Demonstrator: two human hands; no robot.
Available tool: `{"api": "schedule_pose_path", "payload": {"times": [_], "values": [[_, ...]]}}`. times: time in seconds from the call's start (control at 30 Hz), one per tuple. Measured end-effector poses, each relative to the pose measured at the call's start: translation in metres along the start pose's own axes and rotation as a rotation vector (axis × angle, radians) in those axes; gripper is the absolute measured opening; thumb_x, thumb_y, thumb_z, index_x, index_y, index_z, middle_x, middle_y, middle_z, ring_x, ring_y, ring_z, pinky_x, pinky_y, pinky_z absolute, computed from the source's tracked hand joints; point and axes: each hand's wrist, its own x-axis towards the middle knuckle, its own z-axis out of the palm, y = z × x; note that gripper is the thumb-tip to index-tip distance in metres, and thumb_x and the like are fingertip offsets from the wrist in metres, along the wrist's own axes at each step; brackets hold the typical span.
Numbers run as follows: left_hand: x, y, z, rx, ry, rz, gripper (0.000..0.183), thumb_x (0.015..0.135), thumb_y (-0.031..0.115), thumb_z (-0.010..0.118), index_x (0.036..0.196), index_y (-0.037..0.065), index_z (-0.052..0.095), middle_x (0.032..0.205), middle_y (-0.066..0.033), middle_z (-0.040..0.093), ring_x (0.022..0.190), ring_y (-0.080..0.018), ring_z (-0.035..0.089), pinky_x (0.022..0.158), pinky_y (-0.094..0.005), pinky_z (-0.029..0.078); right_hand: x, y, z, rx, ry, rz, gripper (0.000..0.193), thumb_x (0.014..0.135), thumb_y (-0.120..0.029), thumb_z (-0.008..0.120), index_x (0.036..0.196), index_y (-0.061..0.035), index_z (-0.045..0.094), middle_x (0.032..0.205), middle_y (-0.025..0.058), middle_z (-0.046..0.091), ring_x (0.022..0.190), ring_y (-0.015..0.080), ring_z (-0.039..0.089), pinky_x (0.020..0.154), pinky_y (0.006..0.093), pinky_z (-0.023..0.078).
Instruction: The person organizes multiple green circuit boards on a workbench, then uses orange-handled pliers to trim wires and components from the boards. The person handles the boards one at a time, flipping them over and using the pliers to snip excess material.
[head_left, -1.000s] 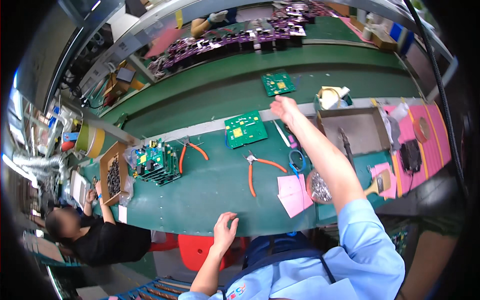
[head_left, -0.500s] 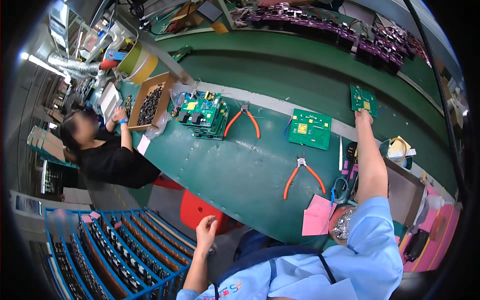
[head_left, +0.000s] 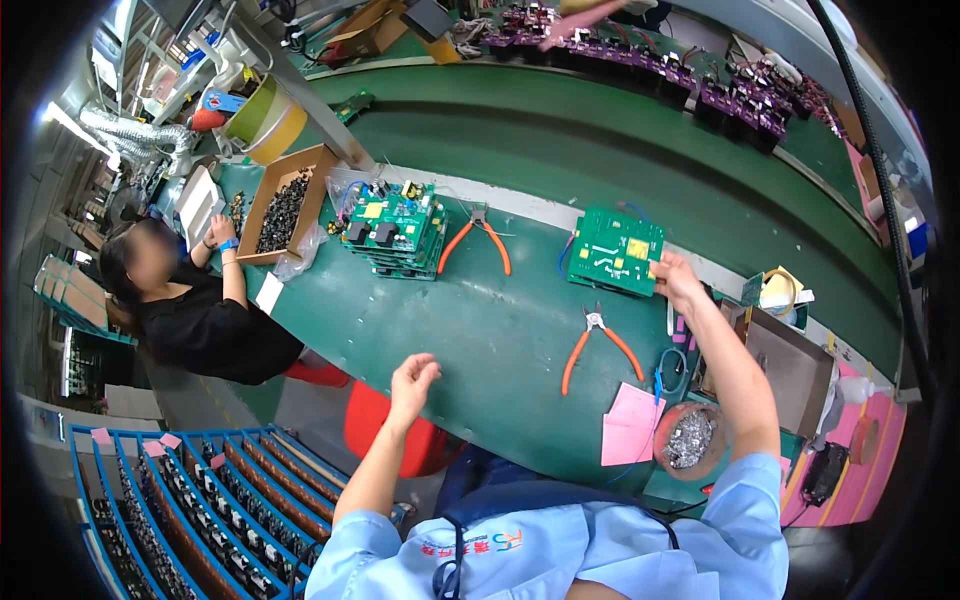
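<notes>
My right hand (head_left: pixel 680 279) is closed on the right edge of a green circuit board (head_left: pixel 612 262) with yellow patches. This board lies over or just above the place of another board, which it mostly hides; whether they touch I cannot tell. My left hand (head_left: pixel 412 388) hangs at the bench's near edge, fingers loosely bent, thumb apart, nothing in it. Orange-handled cutting pliers (head_left: pixel 597 322) lie below the board. A second orange-handled pair of pliers (head_left: pixel 479 216) rests beside a stack of populated circuit boards (head_left: pixel 395 232).
A person in black (head_left: pixel 215 310) works at the left by a carton of small dark parts (head_left: pixel 285 215). Pink paper (head_left: pixel 628 428) and a bowl of metal bits (head_left: pixel 690 440) lie near right. A blue rack of boards (head_left: pixel 200 500) stands lower left, beside a red stool (head_left: pixel 385 430).
My right hand has brought the circuit board from the far right, toward me and left, to the other board. My left hand has risen slightly toward the bench.
</notes>
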Motion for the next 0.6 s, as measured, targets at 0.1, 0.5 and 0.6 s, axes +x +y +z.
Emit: {"api": "schedule_pose_path", "payload": {"times": [0.1, 0.5, 0.6], "values": [[0.042, 0.011, -0.039, -0.09, 0.125, -0.006, 0.027, 0.079, 0.013, 0.055, 0.102, -0.001, 0.05, 0.085, -0.0043, 0.056, 0.073, -0.0108, 0.054, 0.061, -0.0218, 0.042, -0.001, 0.003, 0.001, -0.219, 0.113, 0.032, 0.016, 0.079, -0.008, 0.052, 0.095, -0.005, 0.054, 0.081, 0.0057, 0.06, 0.07, 0.0154, 0.056, 0.061, 0.0286, 0.046], [0.243, 0.012, -0.12, -0.266, -0.031, -0.305, 0.041, 0.084, 0.031, 0.046, 0.115, 0.004, 0.041, 0.105, -0.0117, 0.051, 0.093, -0.0226, 0.051, 0.077, -0.0361, 0.04, -0.036, -0.066, 0.336, -1.31, -0.174, -0.919, 0.051, 0.064, -0.026, 0.068, 0.107, -0.0036, 0.05, 0.11, 0.0163, 0.047, 0.108, 0.0293, 0.041, 0.09, 0.0384, 0.033], [0.264, 0.022, -0.11, -0.122, -0.202, -0.341, 0.033, 0.083, 0.034, 0.044, 0.105, 0.01, 0.05, 0.098, -0.0079, 0.055, 0.087, -0.0208, 0.053, 0.076, -0.0391, 0.04, -0.002, -0.051, 0.384, -1.412, -0.071, -1.021, 0.061, 0.06, -0.025, 0.071, 0.111, -0.0062, 0.045, 0.116, 0.0174, 0.041, 0.111, 0.0342, 0.036, 0.092, 0.0435, 0.03]]}}
